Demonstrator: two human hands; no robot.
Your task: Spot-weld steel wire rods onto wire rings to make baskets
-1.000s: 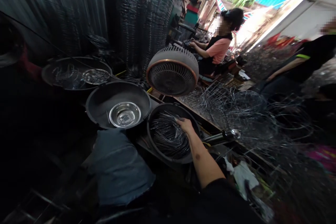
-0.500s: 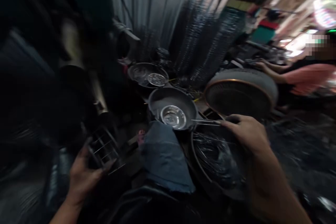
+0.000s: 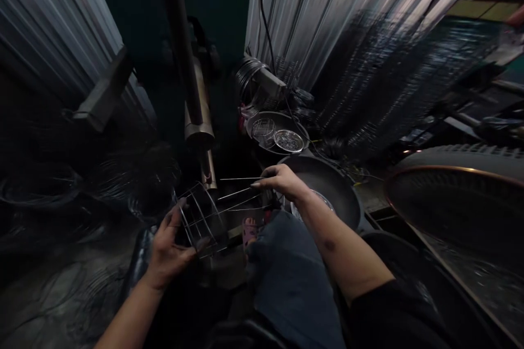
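My left hand (image 3: 170, 245) is closed on the edge of a small wire rack (image 3: 200, 219), made of bent and crossing metal wires. Thumb and fingers grip it from the left side. My right hand (image 3: 281, 181) pinches several thin metal rods (image 3: 239, 192), whose free ends point left toward the rack. A gap separates the rods from the rack. Just above the rack stands a machine with a brass-coloured cylinder (image 3: 199, 130) and a narrower post (image 3: 208, 172) beneath it. My right forearm partly covers a shiny bowl (image 3: 323, 200) in a dark round basin (image 3: 335, 180).
Behind is another basin (image 3: 303, 126) with wire pieces and a dish of small metal parts (image 3: 289, 140). Coiled wire (image 3: 249, 77) hangs near the corrugated wall (image 3: 286, 16). Stacked wire grids (image 3: 368, 82) lean at right, beside a large round fan-like cage (image 3: 458, 174).
My right hand has moved left from above the basin of rods, carrying rods toward the rack. The view has turned left, and the co-worker has left the picture. My left hand keeps its grip.
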